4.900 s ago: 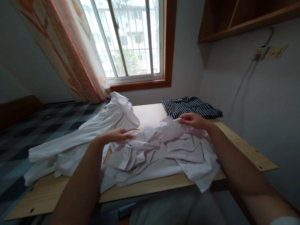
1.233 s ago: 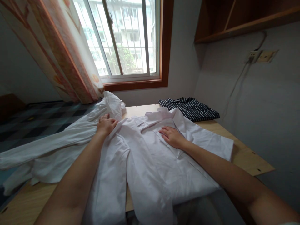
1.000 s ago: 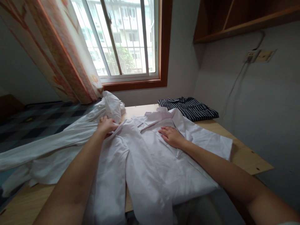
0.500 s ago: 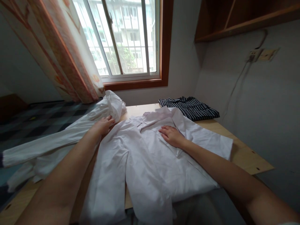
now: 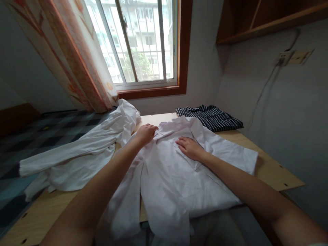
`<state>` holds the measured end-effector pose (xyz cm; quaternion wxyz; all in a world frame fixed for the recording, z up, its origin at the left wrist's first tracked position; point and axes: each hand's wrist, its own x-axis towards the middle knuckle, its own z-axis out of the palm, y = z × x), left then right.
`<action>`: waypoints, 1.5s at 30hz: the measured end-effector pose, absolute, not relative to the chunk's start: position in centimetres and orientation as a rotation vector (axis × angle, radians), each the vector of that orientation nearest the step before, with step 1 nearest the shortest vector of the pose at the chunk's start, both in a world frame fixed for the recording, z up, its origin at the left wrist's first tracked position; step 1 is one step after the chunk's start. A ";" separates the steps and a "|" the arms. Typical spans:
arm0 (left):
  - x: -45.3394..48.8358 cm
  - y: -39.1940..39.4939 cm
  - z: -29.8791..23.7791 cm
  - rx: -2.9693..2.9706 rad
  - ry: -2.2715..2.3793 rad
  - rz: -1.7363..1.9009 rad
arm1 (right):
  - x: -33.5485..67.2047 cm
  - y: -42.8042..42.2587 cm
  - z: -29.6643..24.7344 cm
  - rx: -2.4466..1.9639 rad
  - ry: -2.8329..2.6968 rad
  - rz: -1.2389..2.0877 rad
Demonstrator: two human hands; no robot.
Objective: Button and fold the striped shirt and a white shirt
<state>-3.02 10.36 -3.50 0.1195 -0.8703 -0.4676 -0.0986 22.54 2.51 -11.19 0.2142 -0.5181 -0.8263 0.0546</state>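
A white shirt (image 5: pixel 166 174) lies spread on a light wooden board, its collar toward the window and one sleeve stretched out at the right. My right hand (image 5: pixel 189 147) rests flat on its chest beside the pocket, palm down, fingers extended. At the collar and shoulder on the left side is my left hand (image 5: pixel 146 133), palm down, its fingers reaching right and slightly bent; their undersides are hidden. No cloth shows gathered in either hand. My left forearm crosses over the shirt's left sleeve.
Another white garment (image 5: pixel 94 143) lies crumpled at the left, partly over a dark checked bed cover (image 5: pixel 64 128). A folded black striped shirt (image 5: pixel 211 118) sits at the back right of the wooden board (image 5: pixel 274 171). Beyond are a curtain (image 5: pixel 74 58) and a window (image 5: pixel 143 44).
My left hand has moved right, from beside the crumpled white garment to the spread shirt's collar. My right hand stays on the shirt's chest. The view has shifted slightly left.
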 end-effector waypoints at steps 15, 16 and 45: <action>-4.6 13.1 -3.8 -2.568 -1.285 -0.008 | 21.8 -0.6 -10.9 -1.642 -2.410 0.259; -4.6 13.3 -3.5 -2.567 -1.335 -0.083 | 21.7 -1.2 -10.8 -1.673 -2.394 0.269; 1.1 2.8 -9.5 -2.529 -1.793 -0.214 | 28.6 -5.8 -7.7 -2.177 -2.089 -0.381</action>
